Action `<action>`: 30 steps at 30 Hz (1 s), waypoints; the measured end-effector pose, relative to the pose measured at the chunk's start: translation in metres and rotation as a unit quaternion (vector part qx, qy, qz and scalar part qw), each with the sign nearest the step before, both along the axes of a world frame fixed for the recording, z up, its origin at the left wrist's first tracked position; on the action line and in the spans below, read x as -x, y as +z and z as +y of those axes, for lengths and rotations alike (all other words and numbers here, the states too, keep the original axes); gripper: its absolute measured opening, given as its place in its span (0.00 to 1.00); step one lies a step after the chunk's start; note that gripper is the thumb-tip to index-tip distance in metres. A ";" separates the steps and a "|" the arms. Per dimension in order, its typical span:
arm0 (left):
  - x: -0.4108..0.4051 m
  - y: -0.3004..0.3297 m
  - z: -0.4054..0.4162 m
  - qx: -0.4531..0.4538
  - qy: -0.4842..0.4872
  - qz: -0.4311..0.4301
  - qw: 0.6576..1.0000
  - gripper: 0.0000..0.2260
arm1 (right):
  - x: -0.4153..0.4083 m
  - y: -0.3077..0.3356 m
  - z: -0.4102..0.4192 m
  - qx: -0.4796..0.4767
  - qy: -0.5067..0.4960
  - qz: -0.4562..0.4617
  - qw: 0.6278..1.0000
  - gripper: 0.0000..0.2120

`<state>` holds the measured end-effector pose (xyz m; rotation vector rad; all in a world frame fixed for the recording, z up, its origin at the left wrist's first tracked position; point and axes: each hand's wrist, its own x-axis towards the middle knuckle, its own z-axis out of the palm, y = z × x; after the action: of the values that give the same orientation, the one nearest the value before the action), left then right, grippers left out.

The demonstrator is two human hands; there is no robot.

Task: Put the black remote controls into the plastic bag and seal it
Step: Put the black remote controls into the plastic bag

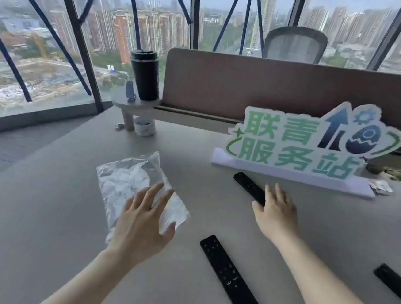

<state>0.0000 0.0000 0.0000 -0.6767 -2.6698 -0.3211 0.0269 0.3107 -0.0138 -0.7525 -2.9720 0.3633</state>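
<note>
A crumpled clear plastic bag (127, 184) lies flat on the grey desk (41, 222). My left hand (142, 222) hovers over its near right corner, fingers spread, holding nothing. Three black remote controls lie on the desk. The far remote (247, 184) lies in front of the sign, and my right hand (278, 214) covers its near end with fingers spread; whether it touches the remote I cannot tell. The middle remote (231, 279) lies between my forearms. The third remote (395, 284) is at the right edge of the view, partly cut off.
A green-lettered standing sign (305, 147) on a white base is behind the far remote. A black tumbler (145, 75) stands on a small raised shelf, a white cup (144, 126) beneath it. A brown partition (249, 88) bounds the desk's back. Wrappers (381, 186) lie at far right.
</note>
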 end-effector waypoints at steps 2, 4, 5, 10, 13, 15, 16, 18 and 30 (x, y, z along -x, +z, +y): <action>-0.003 -0.012 -0.009 0.024 0.012 0.027 0.999 0.28 | 0.001 -0.010 -0.001 0.015 -0.031 -0.002 0.999 0.32; -0.003 -0.025 -0.019 0.022 0.019 0.061 0.998 0.22 | 0.004 -0.016 -0.001 0.011 -0.050 0.002 0.999 0.30; -0.001 -0.029 -0.023 0.014 0.020 0.073 0.997 0.19 | 0.005 -0.018 -0.003 -0.009 -0.054 0.013 0.998 0.28; -0.008 -0.014 -0.029 0.060 0.035 0.071 0.995 0.11 | -0.011 -0.009 -0.015 -0.077 -0.060 0.040 0.994 0.16; -0.016 0.007 -0.019 0.064 0.046 0.003 0.997 0.05 | -0.029 0.001 -0.022 0.039 -0.063 0.049 0.996 0.09; -0.015 0.019 -0.008 0.045 0.040 -0.027 0.998 0.08 | -0.047 0.014 -0.028 0.144 -0.057 0.051 0.987 0.10; -0.014 0.026 0.000 0.036 0.030 -0.025 0.999 0.09 | -0.058 0.023 -0.030 0.198 -0.055 0.075 0.976 0.12; -0.014 0.044 0.016 0.012 0.001 -0.016 1.000 0.10 | -0.087 0.043 -0.040 0.343 -0.042 0.143 0.927 0.12; -0.056 0.073 0.066 -0.175 -0.092 -0.060 0.978 0.05 | -0.142 0.091 -0.100 0.498 0.053 0.058 0.864 0.12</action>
<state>0.0565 0.0655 0.0725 -0.8120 -2.5646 -0.8840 0.1691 0.2103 0.0768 -0.5383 -2.5420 1.9336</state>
